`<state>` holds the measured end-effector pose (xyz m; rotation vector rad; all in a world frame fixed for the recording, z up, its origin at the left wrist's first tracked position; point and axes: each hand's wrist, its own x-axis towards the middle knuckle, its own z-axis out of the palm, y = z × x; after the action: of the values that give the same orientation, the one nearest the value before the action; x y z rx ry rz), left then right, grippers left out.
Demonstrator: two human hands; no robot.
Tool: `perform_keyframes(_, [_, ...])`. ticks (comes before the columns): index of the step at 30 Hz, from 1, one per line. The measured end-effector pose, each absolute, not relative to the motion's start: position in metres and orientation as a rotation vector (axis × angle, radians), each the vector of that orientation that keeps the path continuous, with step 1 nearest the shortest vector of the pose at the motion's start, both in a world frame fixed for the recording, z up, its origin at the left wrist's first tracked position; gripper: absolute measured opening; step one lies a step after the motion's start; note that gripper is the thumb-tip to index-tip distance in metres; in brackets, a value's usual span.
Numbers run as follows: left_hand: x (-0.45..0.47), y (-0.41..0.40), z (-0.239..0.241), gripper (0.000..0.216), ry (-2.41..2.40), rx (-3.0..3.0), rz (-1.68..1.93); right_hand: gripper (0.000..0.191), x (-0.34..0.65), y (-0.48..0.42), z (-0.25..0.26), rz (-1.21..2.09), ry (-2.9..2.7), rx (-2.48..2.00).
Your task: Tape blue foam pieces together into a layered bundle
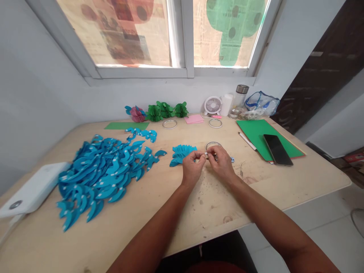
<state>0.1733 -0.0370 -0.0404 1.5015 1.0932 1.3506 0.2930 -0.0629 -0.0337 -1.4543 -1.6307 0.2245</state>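
Note:
My left hand (193,165) and my right hand (222,163) meet over the table, thumbs and forefingers pinched together. Between their fingertips shows a small white bit (206,154), which looks like tape. A thin tape roll (212,143) appears just behind my right hand, its lower part covered by the fingers; whether it is held or only touched is unclear. Beside my left hand lies a fanned stack of folded blue paper pieces (182,152). Farther left spreads a large heap of curved blue paper pieces (105,167) dotted with small white squares.
Green paper pompoms (165,110) and a pink one (138,114) line the wall. Two more tape rolls (170,124) (215,123), a small fan (213,105) and a glass bottle (238,100) stand behind. Rightward are a pen (247,141), green sheets (253,132) and a phone (278,149); leftward, a white power bank (36,187).

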Motion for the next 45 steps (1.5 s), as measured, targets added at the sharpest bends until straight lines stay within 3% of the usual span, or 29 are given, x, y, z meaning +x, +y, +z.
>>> perform_keyframes(3, [0.173,-0.037,-0.040,0.007,1.100,1.477,1.340,0.009,0.294,-0.062,-0.033,0.319,-1.571,-1.424])
perform_keyframes(9, [0.173,-0.036,-0.040,0.007,1.090,1.426,1.327,0.008,0.296,-0.056,-0.036,0.949,-1.167,-1.267])
perform_keyframes(12, [0.173,-0.036,-0.041,0.007,1.088,1.418,1.322,0.010,0.296,-0.055,-0.037,1.087,-1.049,-1.220])
perform_keyframes(19, [0.173,-0.036,-0.040,0.006,1.093,1.372,1.339,0.014,0.303,-0.056,-0.038,0.546,-1.325,-1.409])
perform_keyframes(29, [0.172,-0.038,-0.036,0.010,1.013,1.349,1.309,0.012,0.302,-0.057,-0.030,0.998,-1.176,-1.295])
perform_keyframes(45, [0.173,-0.037,-0.039,0.010,0.994,1.417,1.291,0.008,0.301,-0.057,-0.036,0.627,-1.381,-1.374])
